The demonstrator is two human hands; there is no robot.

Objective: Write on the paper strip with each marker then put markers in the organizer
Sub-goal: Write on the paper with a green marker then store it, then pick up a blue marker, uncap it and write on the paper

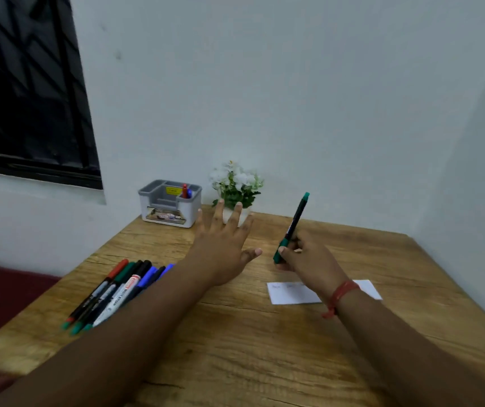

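My right hand grips a green marker near its capped lower end, the barrel pointing up and away above the table. A white paper strip with faint writing lies under my right wrist. My left hand hovers over the table with fingers spread and straight, holding nothing. Several markers in red, green, black and blue lie side by side at the left. The grey organizer stands at the back, with a red and a blue marker upright in its right compartment.
A small white pot of white flowers stands just right of the organizer, behind my left fingers. The wooden table meets white walls at the back and right. A dark window is at the upper left, a maroon surface below the table's left edge.
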